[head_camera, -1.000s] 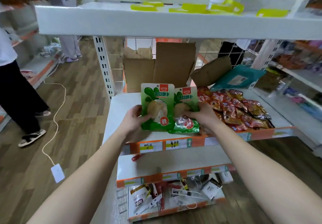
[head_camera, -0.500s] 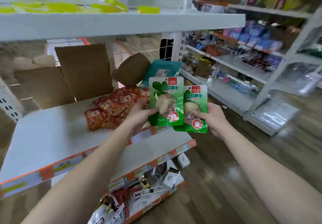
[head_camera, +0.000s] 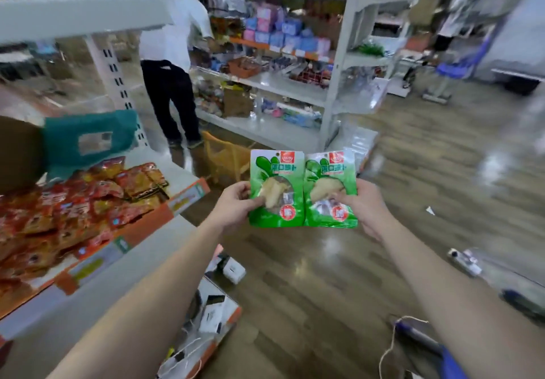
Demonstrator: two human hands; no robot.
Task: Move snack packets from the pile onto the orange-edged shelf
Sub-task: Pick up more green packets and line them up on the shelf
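Two green snack packets are held upright side by side over the wooden floor, right of the shelf. My left hand (head_camera: 236, 204) pinches the left green packet (head_camera: 277, 172) at its lower left edge. My right hand (head_camera: 364, 207) pinches the right green packet (head_camera: 330, 175) at its lower right edge. The orange-edged shelf (head_camera: 159, 219) lies at the left, with a pile of red snack packets (head_camera: 73, 204) on it.
A teal bag (head_camera: 88, 140) and a brown cardboard box (head_camera: 17, 151) stand behind the red pile. A person in black trousers (head_camera: 172, 95) stands at stocked shelves (head_camera: 280, 84) across the aisle. A small yellow stool (head_camera: 227, 154) sits on the floor. Boxes and cords lie on the lower shelf (head_camera: 212, 316).
My view has swung to the right. Both hands have carried the two green packets away from the orange-edged shelf and out over the aisle floor.
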